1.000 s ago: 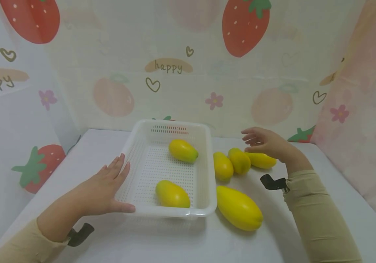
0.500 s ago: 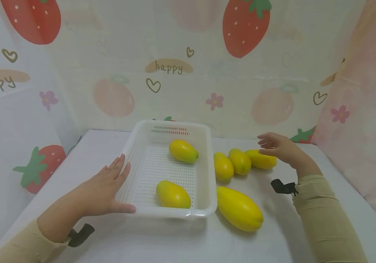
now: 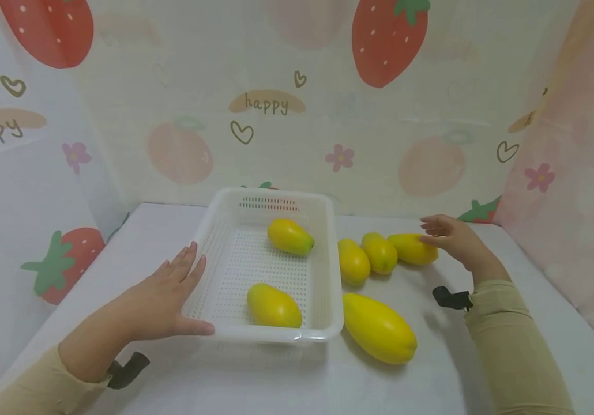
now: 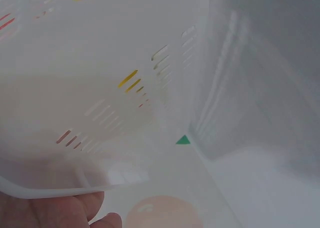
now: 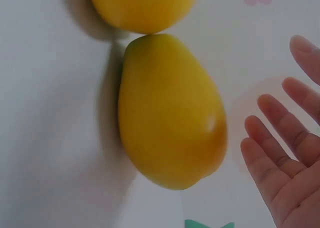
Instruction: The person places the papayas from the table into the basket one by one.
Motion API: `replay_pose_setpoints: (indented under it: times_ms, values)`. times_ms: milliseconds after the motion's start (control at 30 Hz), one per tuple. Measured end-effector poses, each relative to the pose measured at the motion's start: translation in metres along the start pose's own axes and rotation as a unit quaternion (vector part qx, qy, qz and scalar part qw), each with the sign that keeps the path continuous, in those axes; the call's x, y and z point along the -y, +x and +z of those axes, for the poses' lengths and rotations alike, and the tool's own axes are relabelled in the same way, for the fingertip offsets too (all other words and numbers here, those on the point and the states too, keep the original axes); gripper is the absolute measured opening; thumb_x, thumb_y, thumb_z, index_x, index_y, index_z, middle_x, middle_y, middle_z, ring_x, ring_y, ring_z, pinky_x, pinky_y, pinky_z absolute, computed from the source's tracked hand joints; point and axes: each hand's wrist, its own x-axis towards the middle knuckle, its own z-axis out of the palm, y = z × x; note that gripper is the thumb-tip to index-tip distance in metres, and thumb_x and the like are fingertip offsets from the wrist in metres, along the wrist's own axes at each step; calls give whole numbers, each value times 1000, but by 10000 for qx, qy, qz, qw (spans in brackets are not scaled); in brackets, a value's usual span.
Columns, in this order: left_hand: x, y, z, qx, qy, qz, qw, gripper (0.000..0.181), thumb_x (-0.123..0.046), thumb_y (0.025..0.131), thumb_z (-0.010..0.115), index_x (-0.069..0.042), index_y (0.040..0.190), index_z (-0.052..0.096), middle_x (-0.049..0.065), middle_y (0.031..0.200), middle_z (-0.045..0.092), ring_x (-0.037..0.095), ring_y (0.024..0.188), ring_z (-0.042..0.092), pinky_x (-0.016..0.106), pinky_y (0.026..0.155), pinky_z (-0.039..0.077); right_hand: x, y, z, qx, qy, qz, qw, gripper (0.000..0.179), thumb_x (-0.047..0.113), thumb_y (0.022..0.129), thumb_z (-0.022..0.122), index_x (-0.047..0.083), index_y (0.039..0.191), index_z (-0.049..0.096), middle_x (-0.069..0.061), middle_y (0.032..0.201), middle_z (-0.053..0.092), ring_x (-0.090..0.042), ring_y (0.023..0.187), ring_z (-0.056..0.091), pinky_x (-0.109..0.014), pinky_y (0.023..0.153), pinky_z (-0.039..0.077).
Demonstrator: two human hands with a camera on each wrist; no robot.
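My left hand [image 3: 159,300] rests along the left rim of a white perforated plastic basket [image 3: 330,276], fingers straight and thumb at the front corner. In the left wrist view, fingertips [image 4: 65,208] show at the basket's rim. Inside lie two yellow papayas, one toward the back [image 3: 289,237] and one near the front [image 3: 274,306]. My right hand [image 3: 455,239] hovers at the far-right papaya [image 3: 412,249], overlapping its end in the head view. The right wrist view shows that papaya [image 5: 172,113] beside my spread, straight fingers, with a gap between.
Two more papayas, one against the basket [image 3: 354,262] and one beside it [image 3: 379,253], line up with the far-right one. A larger papaya [image 3: 379,328] lies nearer, by the basket's front right corner. Fruit-patterned cloth [image 3: 276,150] stands behind the white table [image 3: 214,380].
My right hand has moved right and slightly down, from above the row of papayas to the right end of the farthest one. My left hand, the basket and the papayas stay put.
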Motion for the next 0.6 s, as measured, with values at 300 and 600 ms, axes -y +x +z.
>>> replay_pose_setpoints:
  times_ms: [300,600]
  values:
    - [1,2,1,32,-3,-23,10000,125,-88,60,40,0,145,14,20,152,-1,36,138,5,56,107,13,-19,2,3,-32,80,374,9993,73,44,84,62,8,140,33,-20,143,33,-40,130,28,-61,100,25]
    - [0,0,-1,35,5,-27,10000,125,-88,59,38,0,145,14,21,151,1,37,138,7,56,107,14,-37,4,8,49,278,459,9985,81,45,83,63,10,144,24,-20,146,27,-41,131,27,-62,101,21]
